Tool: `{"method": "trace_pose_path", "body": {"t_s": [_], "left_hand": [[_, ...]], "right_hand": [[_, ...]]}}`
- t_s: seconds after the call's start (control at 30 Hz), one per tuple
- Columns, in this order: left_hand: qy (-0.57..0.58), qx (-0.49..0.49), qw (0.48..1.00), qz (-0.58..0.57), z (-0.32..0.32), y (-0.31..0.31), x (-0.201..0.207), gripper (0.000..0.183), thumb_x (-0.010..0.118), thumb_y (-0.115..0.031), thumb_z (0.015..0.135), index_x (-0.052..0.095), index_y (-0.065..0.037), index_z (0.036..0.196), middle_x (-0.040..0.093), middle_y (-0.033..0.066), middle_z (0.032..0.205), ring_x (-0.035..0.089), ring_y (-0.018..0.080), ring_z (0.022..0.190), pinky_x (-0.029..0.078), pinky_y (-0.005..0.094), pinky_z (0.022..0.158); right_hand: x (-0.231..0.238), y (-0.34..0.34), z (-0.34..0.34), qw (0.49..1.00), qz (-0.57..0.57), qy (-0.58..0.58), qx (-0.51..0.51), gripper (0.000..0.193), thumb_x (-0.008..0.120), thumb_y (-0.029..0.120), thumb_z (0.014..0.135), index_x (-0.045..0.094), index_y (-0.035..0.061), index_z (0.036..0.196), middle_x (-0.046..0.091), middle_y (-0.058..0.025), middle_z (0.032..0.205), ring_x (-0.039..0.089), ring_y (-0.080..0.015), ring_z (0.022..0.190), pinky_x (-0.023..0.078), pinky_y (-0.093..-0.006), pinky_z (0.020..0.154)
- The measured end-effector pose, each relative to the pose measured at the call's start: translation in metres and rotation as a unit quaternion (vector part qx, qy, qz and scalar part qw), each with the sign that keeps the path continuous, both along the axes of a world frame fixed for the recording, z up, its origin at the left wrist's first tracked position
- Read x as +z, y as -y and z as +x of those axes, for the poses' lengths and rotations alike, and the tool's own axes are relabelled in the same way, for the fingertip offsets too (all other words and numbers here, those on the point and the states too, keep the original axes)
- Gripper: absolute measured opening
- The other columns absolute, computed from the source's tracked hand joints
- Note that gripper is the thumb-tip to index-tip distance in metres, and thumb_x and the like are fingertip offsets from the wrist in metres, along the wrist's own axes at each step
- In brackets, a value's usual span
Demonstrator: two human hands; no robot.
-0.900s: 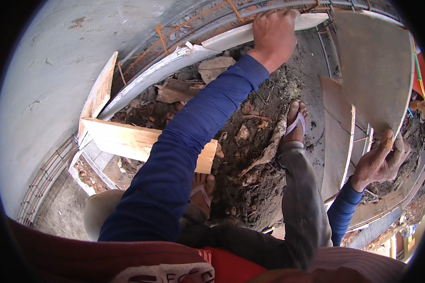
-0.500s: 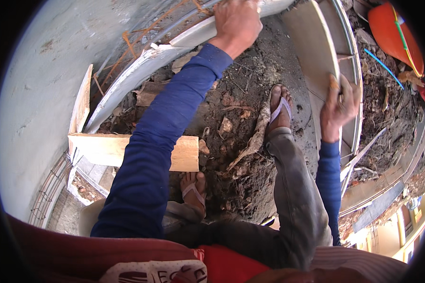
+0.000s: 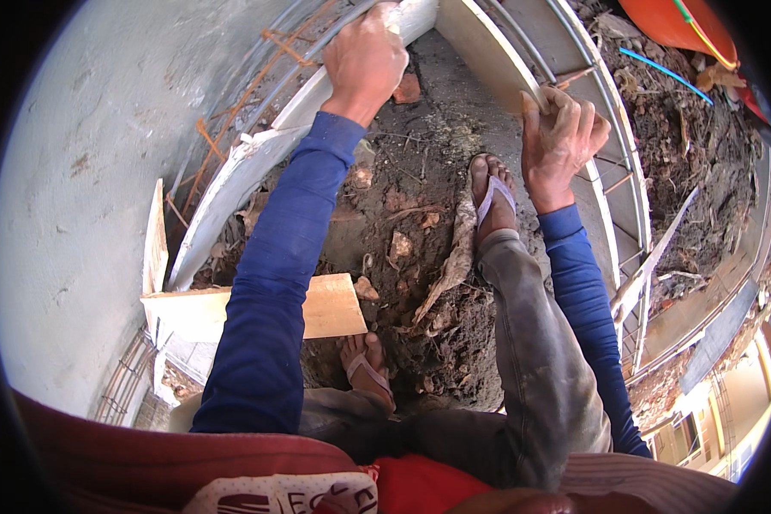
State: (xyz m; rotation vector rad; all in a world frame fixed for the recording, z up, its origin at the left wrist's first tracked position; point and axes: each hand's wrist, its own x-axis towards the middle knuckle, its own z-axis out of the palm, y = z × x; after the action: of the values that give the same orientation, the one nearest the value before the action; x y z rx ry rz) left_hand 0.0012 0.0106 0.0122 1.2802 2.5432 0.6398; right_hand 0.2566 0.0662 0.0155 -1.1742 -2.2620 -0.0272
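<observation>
My left hand [image 3: 367,67] is closed over the upper edge of a pale, whitish board [image 3: 291,107] that stands on edge along the grey wall. My right hand [image 3: 564,146] is closed on the near end of a thin grey board [image 3: 487,53], thumb on one side and fingers over its edge. That board stands on edge at the right, its far end close to the far end of the pale board. Between my hands lies a strip of dark soil [image 3: 433,128] with a broken red brick piece [image 3: 407,88].
A short wooden plank [image 3: 332,306] crosses low at the left. Rusty and grey steel bars [image 3: 210,141] run beside the wall [image 3: 68,163]. Curved formwork with bars [image 3: 612,128] stands at the right, past it an orange tub [image 3: 685,26]. My sandalled foot [image 3: 493,193] rests on the soil.
My right hand has moved forward and left along with the grey board. My left hand appears farther left and stays on the pale board; the whole view has shifted somewhat.
</observation>
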Motion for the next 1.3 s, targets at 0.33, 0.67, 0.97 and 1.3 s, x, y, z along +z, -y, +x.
{"method": "trace_pose_path", "body": {"t_s": [0.33, 0.67, 0.97, 1.3], "left_hand": [[-0.033, -0.035, 0.996, 0.07, -0.004, 0.004, -0.013, 0.04, 0.068, -0.019, 0.089, 0.069, -0.009, 0.128, 0.075, 0.0212, 0.107, 0.071, 0.0422, 0.099, 0.054, 0.0512, 0.089], [-0.092, -0.168, 0.949, 0.25, 0.04, -0.004, -0.006, 0.043, 0.069, -0.005, 0.084, 0.066, -0.007, 0.126, 0.063, 0.0137, 0.136, 0.057, 0.0339, 0.127, 0.044, 0.0479, 0.109], [-0.095, -0.379, 0.895, 0.216, 0.058, -0.031, -0.011, 0.025, 0.078, -0.022, 0.084, 0.07, -0.018, 0.107, 0.061, 0.0003, 0.107, 0.055, 0.026, 0.114, 0.044, 0.0469, 0.101], [0.078, -0.496, 0.854, 0.133, 0.048, -0.053, 0.057, 0.023, 0.067, -0.017, 0.096, 0.063, -0.005, 0.115, 0.072, 0.0084, 0.108, 0.07, 0.0255, 0.096, 0.056, 0.0387, 0.085]], "right_hand": [[0.009, -0.008, -0.003, 1.0, -0.021, 0.001, -0.002, 0.042, 0.088, 0.023, 0.073, 0.062, 0.011, 0.104, 0.053, -0.0104, 0.096, 0.051, -0.0316, 0.086, 0.042, -0.0455, 0.076], [0.017, -0.008, -0.007, 0.999, -0.039, -0.015, -0.015, 0.047, 0.089, 0.019, 0.069, 0.062, 0.01, 0.106, 0.056, -0.0096, 0.094, 0.054, -0.0317, 0.087, 0.045, -0.0449, 0.077], [0.053, 0.009, 0.064, 0.992, -0.091, -0.086, 0.025, 0.031, 0.085, 0.011, 0.079, 0.066, 0.0068, 0.104, 0.061, -0.0115, 0.098, 0.058, -0.0308, 0.096, 0.048, -0.0437, 0.083], [0.105, 0.16, 0.3, 0.907, -0.199, 0.211, -0.304, 0.036, 0.069, 0.029, 0.099, 0.055, 0.0018, 0.118, 0.056, -0.0151, 0.109, 0.048, -0.0343, 0.118, 0.035, -0.0526, 0.106]]}}
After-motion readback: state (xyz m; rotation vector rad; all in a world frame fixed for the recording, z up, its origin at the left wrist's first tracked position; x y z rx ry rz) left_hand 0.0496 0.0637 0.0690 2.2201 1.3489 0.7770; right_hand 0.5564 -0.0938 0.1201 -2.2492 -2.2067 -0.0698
